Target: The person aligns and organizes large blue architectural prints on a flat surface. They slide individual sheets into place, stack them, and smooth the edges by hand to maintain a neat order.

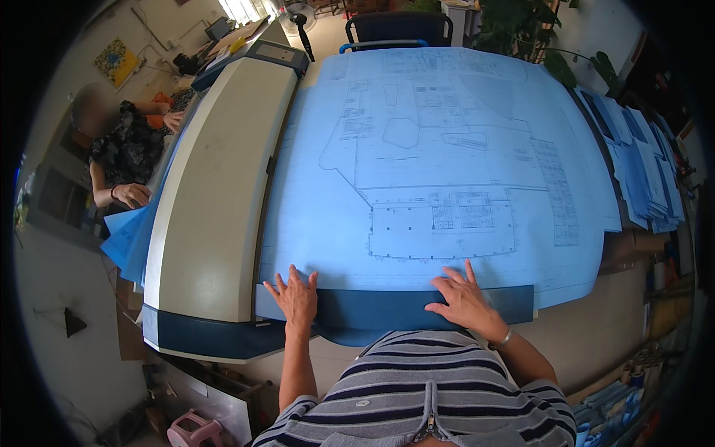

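Observation:
A large blue sheet of building plans (439, 164) lies spread over the feed table of a wide beige and dark blue plan-copying machine (216, 179). My left hand (296, 298) rests with fingers spread at the sheet's near left corner, over the dark blue front edge (387, 307) and close to the machine's body. Farther right, my right hand (463, 296) lies on the same near edge, fingers apart, with a bracelet (505, 339) at the wrist. Neither hand grips anything. The sheet's far and right edges hang past the table.
Folded blue sheets (648, 167) are stacked at the right. Another person (126, 141) sits behind the machine on the left, near more blue paper (128, 238). A black chair (398, 30) stands beyond the table. A pink stool (195, 428) and rolled papers (611, 406) are below.

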{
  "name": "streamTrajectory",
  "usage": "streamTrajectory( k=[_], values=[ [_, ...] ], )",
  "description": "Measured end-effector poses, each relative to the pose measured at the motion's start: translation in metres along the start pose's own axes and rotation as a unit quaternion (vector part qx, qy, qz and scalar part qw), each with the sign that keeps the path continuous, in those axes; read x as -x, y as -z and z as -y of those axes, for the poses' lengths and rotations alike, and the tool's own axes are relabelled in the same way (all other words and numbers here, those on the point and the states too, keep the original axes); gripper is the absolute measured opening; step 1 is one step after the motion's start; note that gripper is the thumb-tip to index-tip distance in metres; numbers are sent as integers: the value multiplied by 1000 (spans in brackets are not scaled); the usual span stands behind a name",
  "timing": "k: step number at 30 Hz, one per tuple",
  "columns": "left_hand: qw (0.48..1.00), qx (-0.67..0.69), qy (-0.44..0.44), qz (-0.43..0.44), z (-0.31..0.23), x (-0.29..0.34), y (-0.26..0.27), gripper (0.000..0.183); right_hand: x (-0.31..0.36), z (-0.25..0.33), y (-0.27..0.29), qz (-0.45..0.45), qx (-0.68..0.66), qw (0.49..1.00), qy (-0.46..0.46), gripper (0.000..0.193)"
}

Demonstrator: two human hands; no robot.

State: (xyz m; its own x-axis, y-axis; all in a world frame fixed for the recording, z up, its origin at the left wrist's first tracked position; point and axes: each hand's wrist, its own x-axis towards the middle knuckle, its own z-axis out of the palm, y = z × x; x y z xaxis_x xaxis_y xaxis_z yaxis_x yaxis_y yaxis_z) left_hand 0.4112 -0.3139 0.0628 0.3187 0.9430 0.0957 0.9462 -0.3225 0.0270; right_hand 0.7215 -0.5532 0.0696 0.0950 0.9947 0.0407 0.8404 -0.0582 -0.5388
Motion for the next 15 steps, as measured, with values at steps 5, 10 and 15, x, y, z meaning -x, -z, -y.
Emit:
streamTrajectory(
  k=[5, 10, 15],
  values=[
    [1000, -16, 19, 5, -28, 0, 9, 73, 0, -5, 1, 3, -3, 1000, 15, 57],
    [984, 100, -148, -23, -114, 36, 11, 71, 14, -23, 3, 12, -35, 998, 43, 58],
    [980, 106, -169, -2, -170, 64, 0, 70, 40, -66, 17, 7, -36, 998, 44, 58]
  ],
)
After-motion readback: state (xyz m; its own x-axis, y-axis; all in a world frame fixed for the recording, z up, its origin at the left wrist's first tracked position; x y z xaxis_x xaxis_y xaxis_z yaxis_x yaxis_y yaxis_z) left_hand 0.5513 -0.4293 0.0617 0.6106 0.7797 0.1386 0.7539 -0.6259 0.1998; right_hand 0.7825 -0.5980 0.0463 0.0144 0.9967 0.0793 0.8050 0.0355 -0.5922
